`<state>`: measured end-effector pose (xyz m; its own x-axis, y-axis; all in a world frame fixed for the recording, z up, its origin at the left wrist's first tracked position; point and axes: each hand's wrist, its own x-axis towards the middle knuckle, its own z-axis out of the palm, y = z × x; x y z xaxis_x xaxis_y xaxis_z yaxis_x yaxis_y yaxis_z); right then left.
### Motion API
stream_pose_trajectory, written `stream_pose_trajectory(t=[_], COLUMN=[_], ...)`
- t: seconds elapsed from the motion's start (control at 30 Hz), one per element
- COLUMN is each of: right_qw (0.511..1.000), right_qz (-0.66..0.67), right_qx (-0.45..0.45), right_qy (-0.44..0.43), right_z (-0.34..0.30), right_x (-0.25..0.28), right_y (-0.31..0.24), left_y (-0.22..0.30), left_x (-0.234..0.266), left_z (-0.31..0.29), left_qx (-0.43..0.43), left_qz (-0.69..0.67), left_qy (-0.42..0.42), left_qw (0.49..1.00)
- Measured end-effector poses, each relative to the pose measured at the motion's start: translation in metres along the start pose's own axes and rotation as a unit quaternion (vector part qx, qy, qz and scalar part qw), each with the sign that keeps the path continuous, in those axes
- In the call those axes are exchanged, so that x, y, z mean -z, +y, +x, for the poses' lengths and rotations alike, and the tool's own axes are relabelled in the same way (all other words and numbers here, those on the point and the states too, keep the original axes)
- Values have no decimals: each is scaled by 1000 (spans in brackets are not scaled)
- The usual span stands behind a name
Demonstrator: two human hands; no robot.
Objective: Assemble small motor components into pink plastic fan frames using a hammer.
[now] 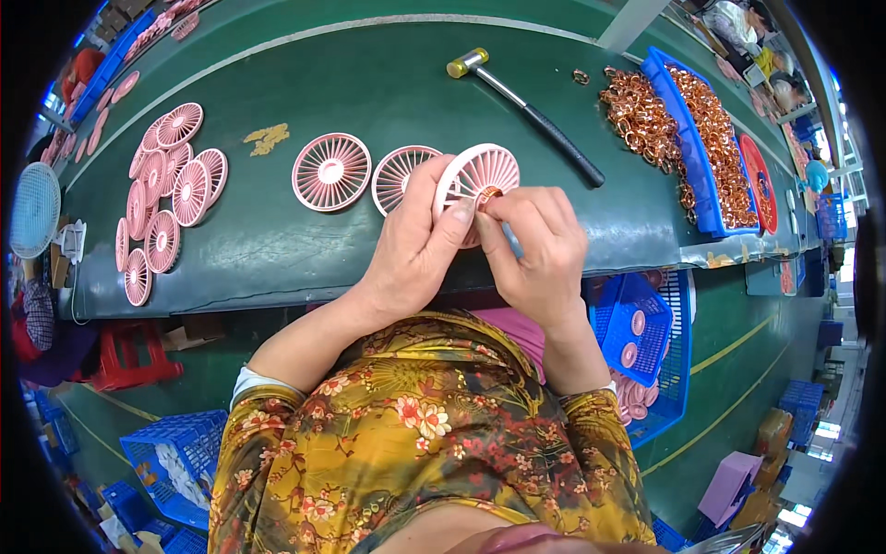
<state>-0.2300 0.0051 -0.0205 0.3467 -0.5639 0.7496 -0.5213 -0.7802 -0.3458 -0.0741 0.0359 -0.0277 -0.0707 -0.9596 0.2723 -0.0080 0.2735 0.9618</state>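
Our left hand (415, 233) gripping the wheel (499, 166), our right hand (543, 242) pinching the ring (488, 194) at its centre, we should keep both square, hammer (535, 117) at one o'clock.

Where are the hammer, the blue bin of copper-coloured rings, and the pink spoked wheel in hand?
Hammer (535, 119): head view, on its dark grip.
Blue bin (692, 159): head view, left wall.
Held pink wheel (492, 170): head view, on its spokes.

Open tabletop (254, 222) between wheel cluster (191, 193) and flat wheels (331, 173), hammer (557, 138) obstructing beyond hands (543, 247), blue bin (686, 138) farther right
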Motion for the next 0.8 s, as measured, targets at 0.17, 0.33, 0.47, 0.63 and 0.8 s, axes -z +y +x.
stream_pose_trajectory(t=[0.17,0.33,0.47,0.63,0.8], right_qw=[997,995,996,992,949], right_qz=[14,-76,-87,28,275], right_qx=[-65,-58,9,54,-59], right_qy=[-49,5,-28,-110,-142], right_z=[-7,-7,-11,-17,-21], right_x=[-2,3,19,39,44], right_y=[-1,-5,-5,2,30], left_y=[0,-7,8,10,11], left_x=[1,5,15,17,6], left_z=[0,1,0,-7,-4], left_qx=[15,31,156,174,117], left_qz=[34,-72,-217,-205,-120], left_qy=[1,-28,-116,-195,-199], left_qw=[999,997,957,943,966])
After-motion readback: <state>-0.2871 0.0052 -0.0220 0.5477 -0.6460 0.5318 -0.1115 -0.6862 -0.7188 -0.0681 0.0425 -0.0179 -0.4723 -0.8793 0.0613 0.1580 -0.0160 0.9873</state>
